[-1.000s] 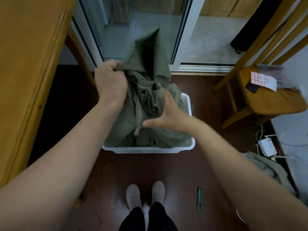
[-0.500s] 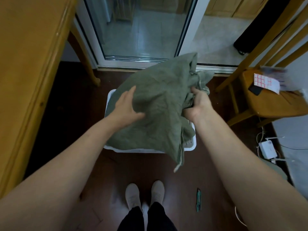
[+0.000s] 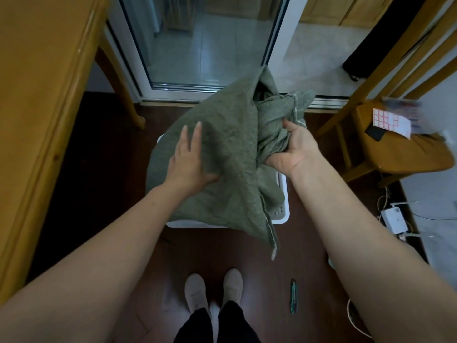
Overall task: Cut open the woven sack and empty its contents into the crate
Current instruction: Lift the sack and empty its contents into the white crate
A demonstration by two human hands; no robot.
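Note:
The green woven sack (image 3: 230,154) hangs limp and crumpled above the white crate (image 3: 282,214) on the floor, covering most of it. My right hand (image 3: 294,149) grips a bunched fold of the sack at its right side. My left hand (image 3: 188,159) lies flat on the sack's left face, fingers spread. What is inside the crate is hidden by the sack. A green utility knife (image 3: 293,296) lies on the floor to the right of my feet.
A wooden table (image 3: 42,100) stands on the left. A wooden chair (image 3: 395,149) with papers stands on the right. A glass sliding door (image 3: 202,43) is behind the crate. A white box with cables (image 3: 394,220) lies at the right wall. My shoes (image 3: 212,290) are below.
My left hand let go of the sack's top and now presses flat on its side. My right hand took hold of the sack's right fold, and the sack turned over and spread above the crate.

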